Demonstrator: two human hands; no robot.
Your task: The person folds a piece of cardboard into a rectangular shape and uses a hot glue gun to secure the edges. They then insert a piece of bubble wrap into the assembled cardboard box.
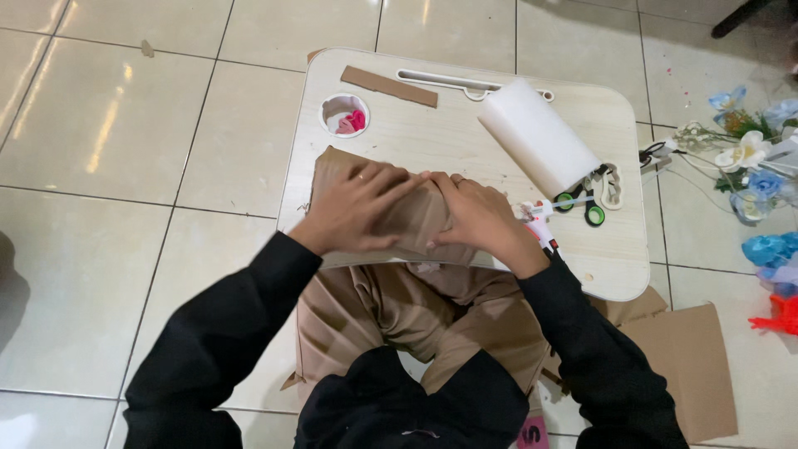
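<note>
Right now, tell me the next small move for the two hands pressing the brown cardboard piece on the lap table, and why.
Probably keep pressing: the left hand and right hand lie flat on the bent brown cardboard piece, and a glue gun lies beside the right hand, so a glued fold may be setting.

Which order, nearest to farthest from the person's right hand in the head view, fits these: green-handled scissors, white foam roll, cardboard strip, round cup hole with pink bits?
From the right hand:
1. Green-handled scissors, just to its right.
2. White foam roll, up and right.
3. Cardboard strip, at the table's far edge, and round cup hole, far left: too close to call.
</note>
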